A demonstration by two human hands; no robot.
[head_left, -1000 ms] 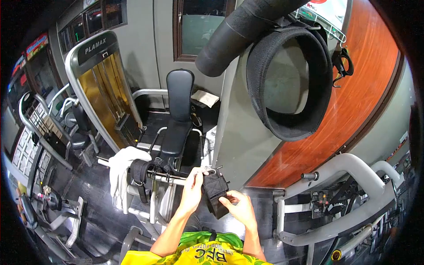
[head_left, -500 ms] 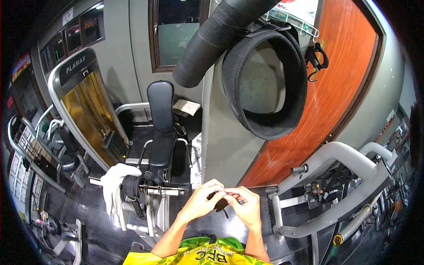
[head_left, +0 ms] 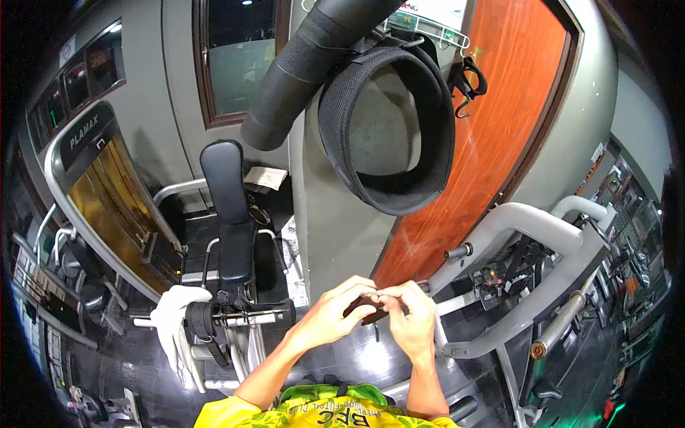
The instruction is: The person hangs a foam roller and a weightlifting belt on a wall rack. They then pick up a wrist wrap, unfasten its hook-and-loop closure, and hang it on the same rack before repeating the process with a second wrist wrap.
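Observation:
In the lower middle of the head view, my left hand (head_left: 335, 314) and my right hand (head_left: 414, 318) meet in front of the yellow and green shirt (head_left: 335, 414). Both have their fingers closed on a small dark object (head_left: 362, 312), mostly hidden by the fingers. A short dark end hangs below it, between the hands. Above them a wide black belt (head_left: 335, 121) hangs in a loop from a wire rack (head_left: 435, 32), beside a long black padded roll (head_left: 303, 68).
A white towel (head_left: 171, 324) and black straps (head_left: 202, 321) hang on a metal frame at the left. Behind stand a black padded seat (head_left: 235, 250) and a weight machine (head_left: 114, 207). A grey tubular machine (head_left: 531, 225) is at the right, by an orange-brown wooden panel (head_left: 492, 135).
The view has turned to the right, so the surroundings appear further left. My hands have shifted slightly right in view, and more of the dark object shows between them.

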